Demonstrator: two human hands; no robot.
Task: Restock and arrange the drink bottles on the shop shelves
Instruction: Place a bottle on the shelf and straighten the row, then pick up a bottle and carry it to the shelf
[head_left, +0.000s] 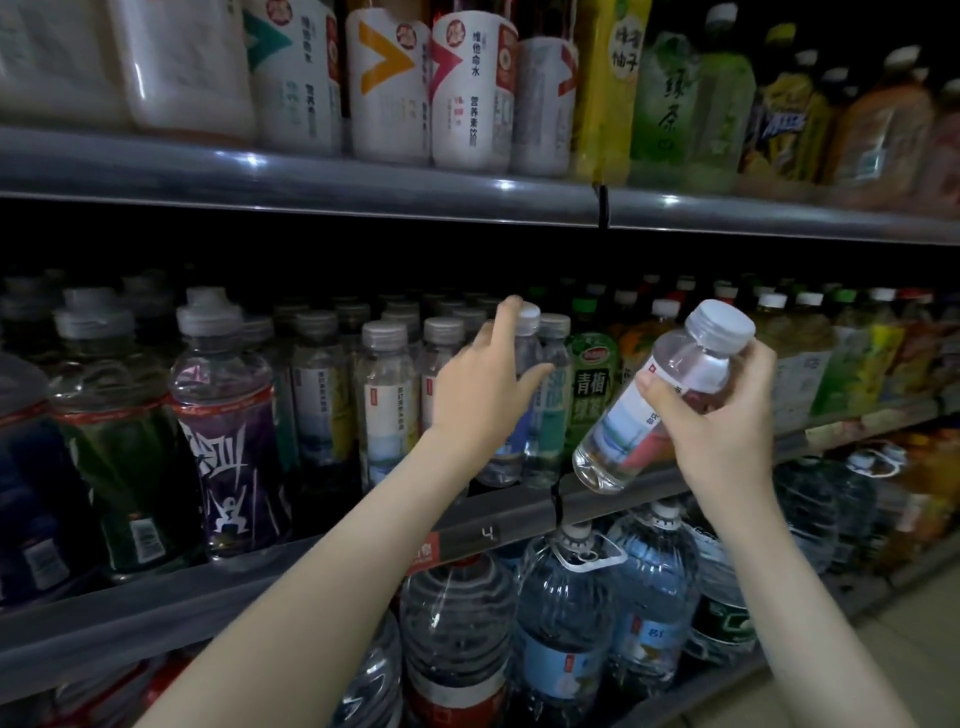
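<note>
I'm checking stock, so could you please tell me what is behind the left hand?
A clear white-capped bottle stands on the middle shelf behind the left hand. The hand covers much of its body, so whether the fingers grip it cannot be seen.

held bottle (670, 395): clear, white cap, white-blue-red label | shelf edge (311, 182): grey

A clear white-capped water bottle (636, 415) hangs tilted (cap up-right) before upright shelved bottles (387, 395).
</note>
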